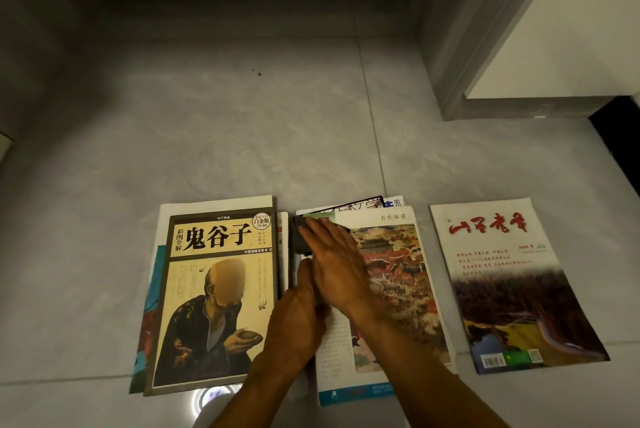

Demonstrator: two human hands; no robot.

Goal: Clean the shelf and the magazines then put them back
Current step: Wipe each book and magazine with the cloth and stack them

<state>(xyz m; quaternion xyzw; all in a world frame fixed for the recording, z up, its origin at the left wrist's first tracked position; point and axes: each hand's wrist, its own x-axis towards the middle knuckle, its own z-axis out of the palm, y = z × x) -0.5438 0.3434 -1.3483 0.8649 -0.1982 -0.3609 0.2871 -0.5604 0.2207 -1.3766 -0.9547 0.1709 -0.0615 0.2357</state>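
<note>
Wiping magazines: right hand (337,261) flat, fingers straight, pressing dark cloth (300,235) on middle magazine (391,289) at six o'clock, left hand (298,316) fingers hidden, grip unclear; next, probably sweeping cloth toward three o'clock.

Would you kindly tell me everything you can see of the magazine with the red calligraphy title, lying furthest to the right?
The magazine with the red title lies flat and closed on the grey tiled floor, front cover up, slightly rotated. Its glossy paper cover is white above, with red brush characters and small red text, and a dark reddish landscape with yellow and blue below. A barcode sits at the bottom left corner. It lies alone, apart from the middle stack, and neither hand touches it.
</note>
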